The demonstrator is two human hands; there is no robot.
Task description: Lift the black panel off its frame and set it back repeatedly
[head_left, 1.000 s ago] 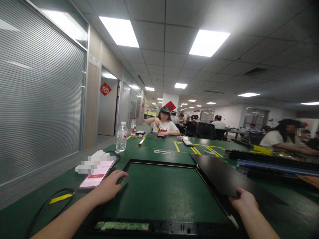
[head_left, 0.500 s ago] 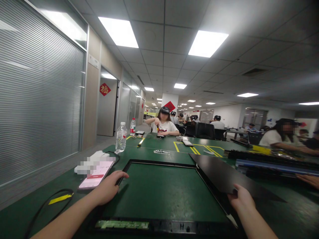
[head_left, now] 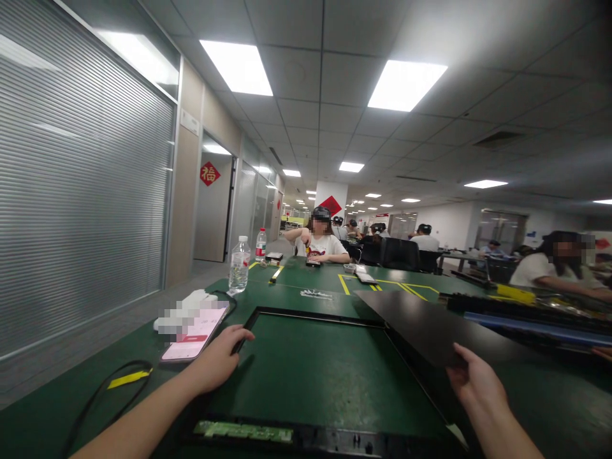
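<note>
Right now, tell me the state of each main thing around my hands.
Left hand, gripping the frame's left side
Right hand, holding the dark panel
Black frame, flat on the table, its middle open
Dark panel, tilted
Green circuit board, exposed along the frame's near side
Phone, screen lit
Large bottle, upright, capped
Red-capped bottle, upright, capped

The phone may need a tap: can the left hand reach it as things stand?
Likely yes: the left hand is beside the phone with nothing visibly between them, though it may need to release the black frame.
</note>
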